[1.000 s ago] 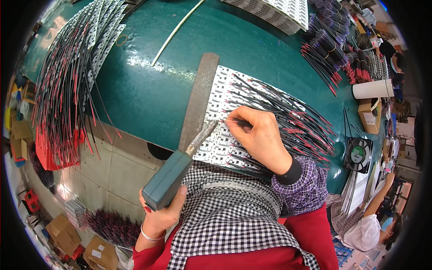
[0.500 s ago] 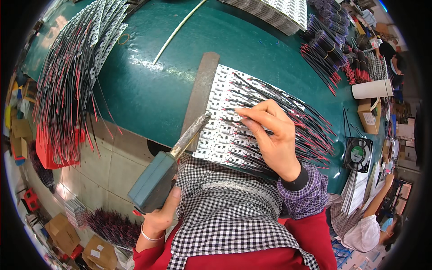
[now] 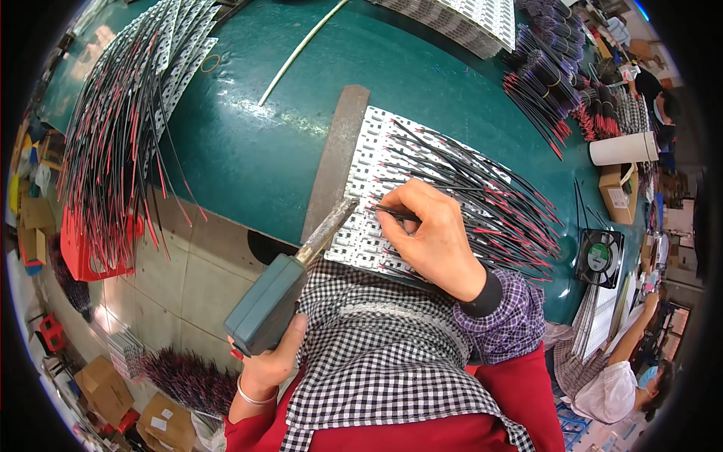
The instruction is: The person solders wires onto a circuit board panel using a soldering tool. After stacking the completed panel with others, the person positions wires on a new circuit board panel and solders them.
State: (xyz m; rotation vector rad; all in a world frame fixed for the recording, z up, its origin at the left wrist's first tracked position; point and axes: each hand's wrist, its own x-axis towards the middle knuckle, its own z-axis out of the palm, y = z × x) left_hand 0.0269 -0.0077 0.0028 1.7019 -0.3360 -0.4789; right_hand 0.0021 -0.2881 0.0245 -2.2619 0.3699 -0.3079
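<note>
My left hand [image 3: 275,365] is wrapped round the teal body of a soldering gun [image 3: 265,303]. The gun's long metal tip rests at the left part of a white circuit board panel [image 3: 365,154] dotted with small black parts. Beside that tip, my right hand [image 3: 437,237] has thumb and forefinger pinched on a thin black wire [image 3: 381,209], its end close to the board. Many black wires with red ends [image 3: 520,218] fan out to the right over the panel, partly under my right hand. A flat metal bar [image 3: 337,162] lies along the panel's left edge.
On the green table [image 3: 233,143], wired panels [image 3: 128,120] overhang the left edge above a red stool [image 3: 98,245]. A stack of panels [image 3: 467,26] stands at the back. Wire bundles [image 3: 546,75], a white roll [image 3: 623,149] and a fan [image 3: 599,258] are rightward. Another person [image 3: 610,388] sits at lower right.
My right hand has come nearer and to the left, with its pinch now lower on the panel. The soldering gun has shifted slightly right, its tip a little lower down the board.
</note>
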